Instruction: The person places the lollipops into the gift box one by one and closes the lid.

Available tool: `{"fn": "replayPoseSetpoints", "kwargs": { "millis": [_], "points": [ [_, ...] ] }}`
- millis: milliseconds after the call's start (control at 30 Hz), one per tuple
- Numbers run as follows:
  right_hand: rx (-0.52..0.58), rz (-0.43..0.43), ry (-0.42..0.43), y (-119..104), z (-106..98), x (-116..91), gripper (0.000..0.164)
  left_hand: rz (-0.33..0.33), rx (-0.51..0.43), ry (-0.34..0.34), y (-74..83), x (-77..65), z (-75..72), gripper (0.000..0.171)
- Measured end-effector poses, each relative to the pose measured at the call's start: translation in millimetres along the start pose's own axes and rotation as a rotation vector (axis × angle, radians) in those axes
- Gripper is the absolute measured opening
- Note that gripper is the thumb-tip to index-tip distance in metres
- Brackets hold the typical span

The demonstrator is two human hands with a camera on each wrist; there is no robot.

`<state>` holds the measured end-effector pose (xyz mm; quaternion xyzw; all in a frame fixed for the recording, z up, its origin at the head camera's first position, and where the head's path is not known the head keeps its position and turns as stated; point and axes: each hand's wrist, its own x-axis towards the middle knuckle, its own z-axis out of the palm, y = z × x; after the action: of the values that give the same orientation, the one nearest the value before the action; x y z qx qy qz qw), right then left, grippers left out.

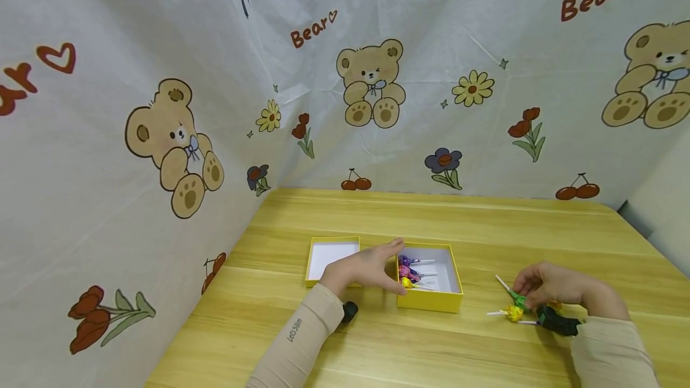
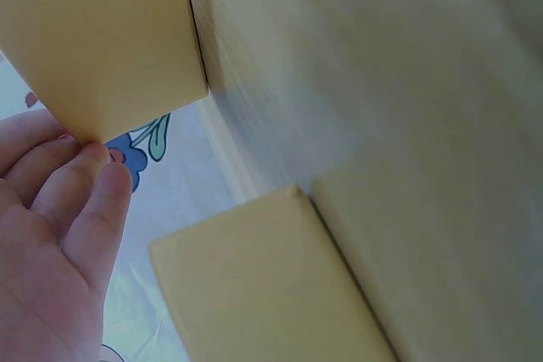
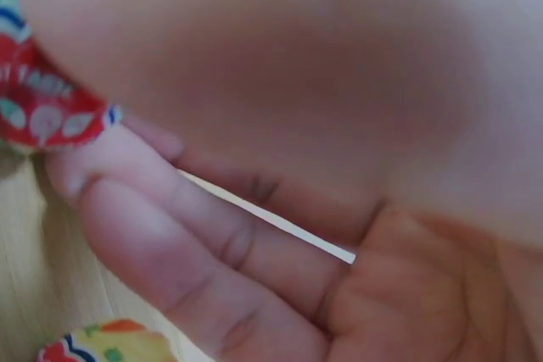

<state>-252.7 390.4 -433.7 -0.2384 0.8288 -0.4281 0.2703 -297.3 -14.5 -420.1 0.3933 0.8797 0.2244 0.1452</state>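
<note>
My left hand (image 1: 366, 267) spans the left side of a yellow open-topped box (image 1: 429, 301), its fingers by the far corner and its thumb by the near one. In the left wrist view, fingertips touch the corner of the box (image 2: 127, 31). Several wrapped lollipops lie along the left inside the box, among them a purple, a pink (image 1: 404, 272) and a yellow one. Right of the box, my right hand (image 1: 557, 289) pinches a green-wrapped lollipop (image 1: 518, 300), its white stick pointing away to the left. Red and green wrapper (image 3: 51, 112) shows by the thumb in the right wrist view.
A yellow-edged lid (image 1: 334, 250) with a white inside lies left of the box, behind my left wrist. On the wooden table (image 1: 420, 352), a yellow lollipop (image 1: 514, 313) and another lollipop's stick lie below my right hand. A bear-printed cloth (image 1: 420, 136) hangs behind and at left.
</note>
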Motion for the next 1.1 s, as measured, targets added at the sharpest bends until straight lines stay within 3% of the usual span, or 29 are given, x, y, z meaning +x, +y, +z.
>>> {"fn": "replayPoseSetpoints", "kwargs": {
  "millis": [400, 667, 1100],
  "points": [
    [0.0, 0.02, 0.007, -7.2, 0.6, 4.5, 0.026, -0.003, 0.006, 0.001, 0.4, -1.5, -1.6, 0.101],
    [-0.041, 0.058, 0.064, -10.6, 1.5, 3.8, 0.029, -0.004, -0.011, -0.006, -0.9, -0.6, 0.4, 0.101],
    [-0.065, 0.008, 0.144, -13.9, -0.8, 3.8, 0.025, -0.006, -0.011, -0.004, -1.2, -0.4, 0.6, 0.1]
  ]
}}
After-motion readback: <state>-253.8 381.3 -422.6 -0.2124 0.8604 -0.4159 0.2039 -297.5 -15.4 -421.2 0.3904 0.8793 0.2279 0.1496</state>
